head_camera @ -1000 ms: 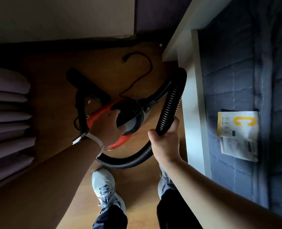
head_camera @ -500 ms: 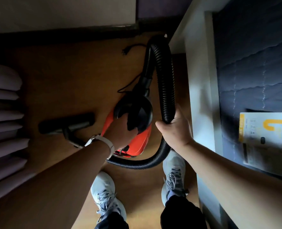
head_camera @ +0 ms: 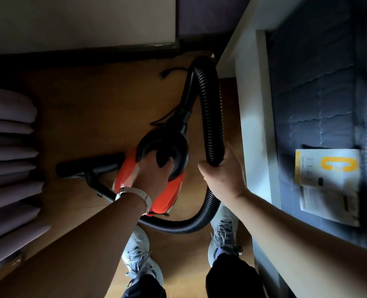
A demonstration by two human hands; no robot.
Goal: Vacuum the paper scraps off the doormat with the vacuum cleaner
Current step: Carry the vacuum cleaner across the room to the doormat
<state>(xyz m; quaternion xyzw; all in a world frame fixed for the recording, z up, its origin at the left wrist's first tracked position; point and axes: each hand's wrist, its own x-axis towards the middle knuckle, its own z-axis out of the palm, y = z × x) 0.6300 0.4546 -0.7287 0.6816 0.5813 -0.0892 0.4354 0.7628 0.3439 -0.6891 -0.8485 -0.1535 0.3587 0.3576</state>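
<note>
Seen from above, looking down at a person's own arms and feet in a dim room. At the far left hang pale curtain folds (head_camera: pixel 8 160), beside a wooden floor (head_camera: pixel 88 108). A black floor nozzle (head_camera: pixel 85 166) lies on the floor left of centre, its tube running back under the left forearm.

In the middle is the vacuum cleaner (head_camera: pixel 175 191), a small orange canister with a black ring-shaped handle (head_camera: pixel 178 151) on top. The left hand (head_camera: pixel 156 175), with a pale wristband (head_camera: pixel 135 193) on its wrist, has its fingers curled through that handle, grasping it. A thin black power cord with its plug (head_camera: pixel 163 74) lies on the floor beyond the canister.

A ribbed black hose (head_camera: pixel 213 117) rises from the canister's far end, arches over and comes down on the right, then loops along the floor in front of the feet. The right hand (head_camera: pixel 223 175) is wrapped round the descending part of the hose, thumb and fingers closed on it.

Below, two light grey laced shoes (head_camera: pixel 139 254) and dark trouser legs show. To the right stands a white bed frame (head_camera: pixel 253 125) holding a dark blue quilted mattress (head_camera: pixel 318 82), and on the mattress lies a white booklet (head_camera: pixel 329 181) with a yellow mark.
</note>
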